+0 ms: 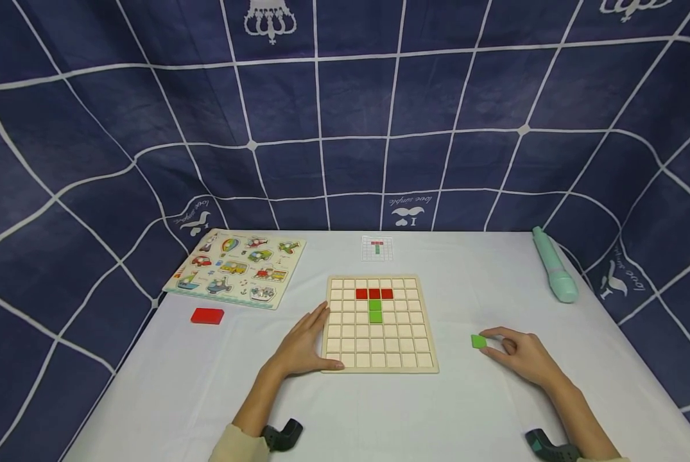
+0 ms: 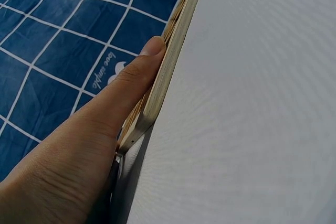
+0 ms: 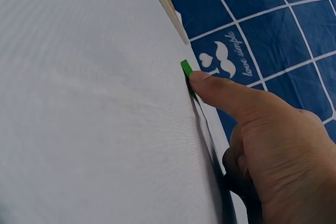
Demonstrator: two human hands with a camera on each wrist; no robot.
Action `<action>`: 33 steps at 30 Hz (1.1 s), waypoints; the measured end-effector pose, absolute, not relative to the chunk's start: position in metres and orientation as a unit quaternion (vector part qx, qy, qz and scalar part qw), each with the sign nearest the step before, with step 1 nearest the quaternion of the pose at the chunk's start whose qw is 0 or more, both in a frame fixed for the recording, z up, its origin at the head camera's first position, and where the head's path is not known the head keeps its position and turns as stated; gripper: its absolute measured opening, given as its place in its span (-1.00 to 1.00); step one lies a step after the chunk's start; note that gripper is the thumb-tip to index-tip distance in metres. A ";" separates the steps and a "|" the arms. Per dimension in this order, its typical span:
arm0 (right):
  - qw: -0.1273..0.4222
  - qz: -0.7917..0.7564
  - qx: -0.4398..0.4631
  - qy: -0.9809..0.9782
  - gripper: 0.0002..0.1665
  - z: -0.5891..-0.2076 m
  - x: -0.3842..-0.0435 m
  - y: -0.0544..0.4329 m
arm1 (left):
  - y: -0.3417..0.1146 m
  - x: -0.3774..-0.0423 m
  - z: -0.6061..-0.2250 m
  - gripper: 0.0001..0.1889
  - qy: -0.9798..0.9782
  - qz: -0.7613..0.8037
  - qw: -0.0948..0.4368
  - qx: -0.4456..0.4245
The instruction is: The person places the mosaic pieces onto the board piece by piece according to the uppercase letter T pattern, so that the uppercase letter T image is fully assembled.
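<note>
A square wooden grid board (image 1: 399,360) lies on the white table, with red tiles (image 1: 374,294) in a short row and two green tiles (image 1: 375,311) in a column below. My left hand (image 1: 301,343) rests at the board's near left corner, fingers along the left edge, straight thumb on the front edge. In the left wrist view the thumb (image 2: 131,80) touches the board's rim (image 2: 167,72). Right of the board, my right hand (image 1: 520,356) pinches a green square tile (image 1: 477,341) between thumb and fingers. The right wrist view shows that tile (image 3: 186,67) edge-on at the thumb tip.
A small printed card (image 1: 377,248) with a red and green T pattern lies behind the board. At the left are a picture puzzle board (image 1: 237,269) and a red block (image 1: 207,316). A teal microphone-like object (image 1: 555,269) lies at the far right. Blue checked cloth (image 1: 350,167) surrounds the table.
</note>
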State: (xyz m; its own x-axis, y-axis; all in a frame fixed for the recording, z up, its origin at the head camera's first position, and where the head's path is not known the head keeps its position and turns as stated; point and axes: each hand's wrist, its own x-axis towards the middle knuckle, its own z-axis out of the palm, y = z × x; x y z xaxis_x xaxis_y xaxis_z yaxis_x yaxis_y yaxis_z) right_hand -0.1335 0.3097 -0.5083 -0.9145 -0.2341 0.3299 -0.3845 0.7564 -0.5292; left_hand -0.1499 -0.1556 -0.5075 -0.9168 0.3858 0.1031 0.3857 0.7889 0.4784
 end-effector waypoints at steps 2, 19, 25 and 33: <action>0.121 0.313 0.164 -0.928 -0.68 -0.508 -0.133 0.309 | -0.156 -0.150 -0.507 0.33 0.946 0.251 0.002 0.202; 0.110 0.336 0.207 -0.912 -0.67 -0.496 -0.161 0.260 | -0.158 -0.149 -0.507 0.33 0.945 0.254 0.004 0.204; 0.101 0.332 0.253 -0.903 -0.67 -0.495 -0.171 0.218 | -0.156 -0.149 -0.506 0.33 0.943 0.261 -0.001 0.205; 0.129 0.308 0.297 -0.895 -0.66 -0.500 -0.176 0.161 | -0.155 -0.148 -0.504 0.33 0.945 0.255 0.006 0.206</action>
State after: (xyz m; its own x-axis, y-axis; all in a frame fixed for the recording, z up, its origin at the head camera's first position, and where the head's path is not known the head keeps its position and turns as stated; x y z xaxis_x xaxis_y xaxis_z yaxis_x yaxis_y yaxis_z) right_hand -0.1758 0.1610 -0.5001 -0.7910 -0.4515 0.4129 -0.6100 0.6339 -0.4754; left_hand -0.1481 -0.1550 -0.5038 -0.9148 0.3927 0.0943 0.3869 0.7853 0.4833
